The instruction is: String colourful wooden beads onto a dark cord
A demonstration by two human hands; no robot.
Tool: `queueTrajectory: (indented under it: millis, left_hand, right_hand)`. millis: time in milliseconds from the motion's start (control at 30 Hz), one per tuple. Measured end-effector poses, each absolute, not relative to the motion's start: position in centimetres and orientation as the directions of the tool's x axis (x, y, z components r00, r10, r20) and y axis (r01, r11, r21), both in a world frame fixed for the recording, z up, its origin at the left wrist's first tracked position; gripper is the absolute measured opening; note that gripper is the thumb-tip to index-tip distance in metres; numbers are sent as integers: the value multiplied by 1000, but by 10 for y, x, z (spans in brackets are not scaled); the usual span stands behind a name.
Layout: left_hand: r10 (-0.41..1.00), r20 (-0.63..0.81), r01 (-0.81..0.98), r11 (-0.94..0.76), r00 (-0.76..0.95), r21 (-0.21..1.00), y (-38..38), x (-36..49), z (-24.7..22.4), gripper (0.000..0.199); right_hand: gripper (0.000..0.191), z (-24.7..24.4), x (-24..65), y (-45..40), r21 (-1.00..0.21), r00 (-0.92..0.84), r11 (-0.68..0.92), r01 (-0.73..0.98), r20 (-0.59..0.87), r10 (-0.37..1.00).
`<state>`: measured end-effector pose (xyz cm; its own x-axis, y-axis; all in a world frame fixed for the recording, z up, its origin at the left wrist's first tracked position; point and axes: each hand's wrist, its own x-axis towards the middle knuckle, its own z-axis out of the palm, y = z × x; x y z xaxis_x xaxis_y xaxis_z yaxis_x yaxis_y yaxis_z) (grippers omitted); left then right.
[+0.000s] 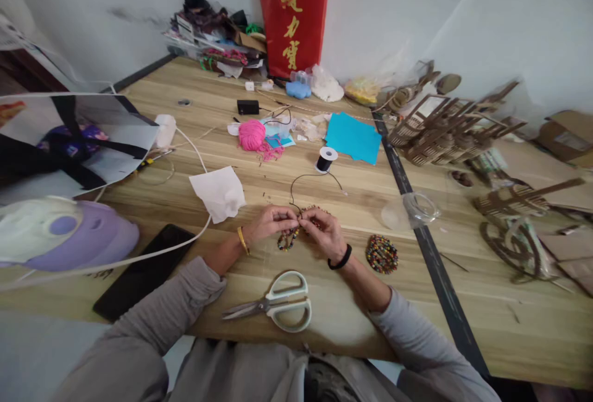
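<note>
My left hand (274, 221) and my right hand (325, 230) meet over the wooden table, fingertips pinched on a thin black cord (291, 191). The cord curves up from them toward a white spool (327, 158) wound with black. A string of multicoloured beads (288, 239) hangs at the fingers and partly lies behind my right hand. Right of that hand sits a coiled pile of similar beads (382, 254). White-handled scissors (278, 304) lie below my hands, blades pointing left. The exact spot where the fingertips pinch is too small to make out.
A black phone (143, 271), a white cable and a white paper (218, 193) lie at left. Pink yarn (252, 135) and blue sheets (353, 137) are farther back. A clear tape roll (420, 209) and wooden models (445, 127) stand at right.
</note>
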<state>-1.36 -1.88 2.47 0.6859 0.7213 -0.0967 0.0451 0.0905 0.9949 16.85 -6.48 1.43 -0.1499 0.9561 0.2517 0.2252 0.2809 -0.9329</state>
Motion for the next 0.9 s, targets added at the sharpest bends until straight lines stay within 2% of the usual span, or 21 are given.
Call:
queueTrajectory:
  millis: [133, 300, 433, 567, 767, 900]
  left_hand:
    - [748, -70, 7, 87, 660, 996, -19, -12, 23, 26]
    - [803, 7, -19, 5, 595, 1000, -22, -7, 22, 19]
    - [828, 78, 100, -160, 555, 982, -26, -5, 25, 10]
    - [844, 124, 214, -270, 521, 939, -31, -3, 30, 9]
    - [821, 342, 288, -501, 458, 816, -39, 1, 28, 9]
    - [718, 505, 344, -683, 479, 644, -40, 2, 31, 8]
  right_hand:
    - [22, 16, 169, -64, -944, -153, 270, 191, 243, 958]
    - [23, 19, 169, -63, -983, -149, 164, 86, 150, 977]
    - [26, 23, 168, -62, -997, -132, 74, -19, 76, 988]
    - [26, 27, 167, -61, -995, -123, 4, -95, 16, 992]
    - [23, 30, 166, -63, -991, -115, -5, -133, 10, 993]
    - [24, 35, 164, -65, -993, -77, 35, -115, 44, 996]
